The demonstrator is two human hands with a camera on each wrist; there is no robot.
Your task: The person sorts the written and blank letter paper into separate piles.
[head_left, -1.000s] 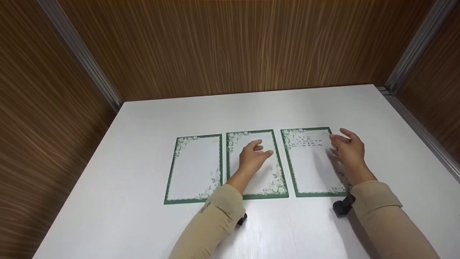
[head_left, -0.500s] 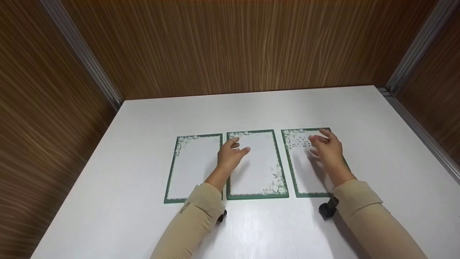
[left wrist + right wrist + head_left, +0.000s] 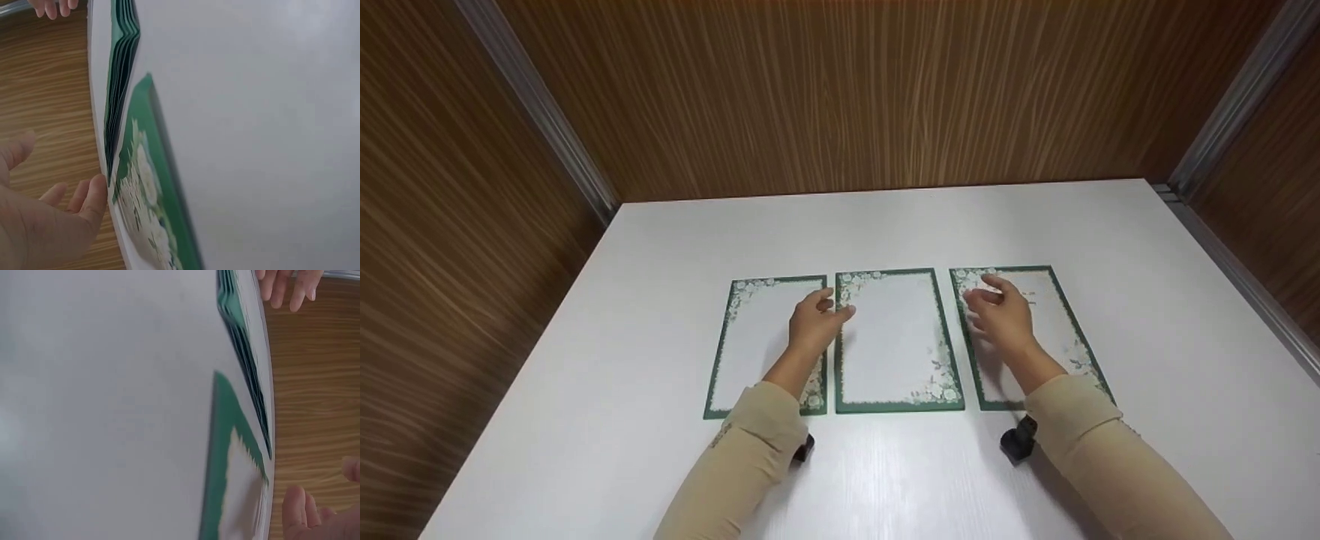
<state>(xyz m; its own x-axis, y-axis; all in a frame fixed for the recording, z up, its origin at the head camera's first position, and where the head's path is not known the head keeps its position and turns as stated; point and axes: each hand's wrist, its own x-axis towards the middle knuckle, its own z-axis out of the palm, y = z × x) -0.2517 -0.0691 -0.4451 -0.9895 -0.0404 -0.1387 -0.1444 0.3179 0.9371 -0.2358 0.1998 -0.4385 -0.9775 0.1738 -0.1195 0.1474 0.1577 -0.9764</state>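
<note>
Left hand (image 3: 812,328): bare, raised, fingers loosely bent, thumb spread from them. Right hand (image 3: 1006,321): bare, raised, fingers loosely bent, thumb likewise apart. Left arm (image 3: 739,472): sleeved, slanting forward and rightward. Right arm (image 3: 1110,465): sleeved, slanting forward and leftward.

Your head view faces forward-down over the table (image 3: 885,229); your wrist views (much nearer) share the middle papers (image 3: 894,341).

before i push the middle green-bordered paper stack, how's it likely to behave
The stack will probably bend, since thin layers show along its edge. Those may slide over each other, as gaps seem to show between them. Lying flat, it's unlikely to tip.
</note>
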